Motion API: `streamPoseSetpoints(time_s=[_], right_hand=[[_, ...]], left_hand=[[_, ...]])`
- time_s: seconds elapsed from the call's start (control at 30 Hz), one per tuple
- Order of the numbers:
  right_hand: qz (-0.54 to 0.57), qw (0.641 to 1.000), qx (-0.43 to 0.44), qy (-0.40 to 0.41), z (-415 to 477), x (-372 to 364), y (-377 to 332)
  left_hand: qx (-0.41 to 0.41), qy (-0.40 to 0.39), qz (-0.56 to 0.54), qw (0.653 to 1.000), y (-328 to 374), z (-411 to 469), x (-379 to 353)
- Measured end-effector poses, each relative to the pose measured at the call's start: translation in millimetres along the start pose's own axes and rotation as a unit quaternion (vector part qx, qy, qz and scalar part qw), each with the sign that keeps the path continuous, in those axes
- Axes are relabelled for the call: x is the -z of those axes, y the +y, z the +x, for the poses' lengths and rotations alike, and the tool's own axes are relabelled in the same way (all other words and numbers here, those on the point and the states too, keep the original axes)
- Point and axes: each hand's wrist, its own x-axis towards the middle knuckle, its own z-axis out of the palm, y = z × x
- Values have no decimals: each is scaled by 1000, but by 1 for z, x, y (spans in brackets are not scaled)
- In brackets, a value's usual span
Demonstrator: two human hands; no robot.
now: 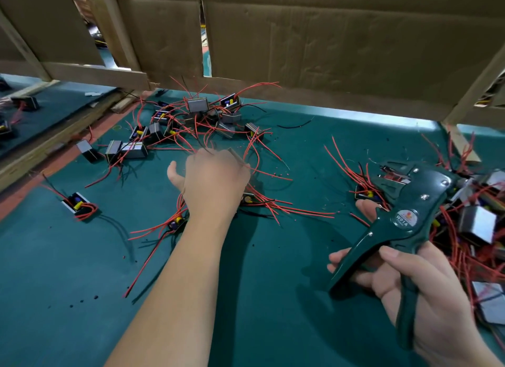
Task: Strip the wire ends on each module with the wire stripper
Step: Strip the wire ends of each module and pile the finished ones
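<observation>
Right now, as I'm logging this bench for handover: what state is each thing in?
wire stripper, held off the mat, handles spread.
right hand, grips the stripper's handles.
left hand, stretched out over the mat; fingers hidden, grip unclear.
far modules, scattered, red wires tangled.
lone module, lying apart at left.
right-side modules, heaped.
green mat, strewn with small bits.

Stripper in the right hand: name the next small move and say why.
Probably close the left hand on the module just beneath it and bring its red wires to the stripper. The right hand holds the stripper raised, with no wire seemingly in its head; the left hand hovers over the mat, how its fingers lie hidden.
</observation>
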Motion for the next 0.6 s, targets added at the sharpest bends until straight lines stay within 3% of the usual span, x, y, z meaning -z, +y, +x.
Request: streamPoseSetpoints(time_s=[0.1,0.2,0.33,0.47,0.6], right_hand=[[6,1000,-9,4,-1,-1,-2],[13,1000,-14,11,0,-1,-5],[17,1000,-18,19,1,-5,-8],[39,998,-41,23,3,-5,-14],[71,994,-78,1,5,-6,-23]], left_hand=[[-71,52,-124,988,3,1,6],[-138,49,-351,925,11,-2,12],[2,-89,-580,810,32,-14,16],[3,-221,-625,749,42,-26,21],[-61,-315,-572,755,49,-41,23]])
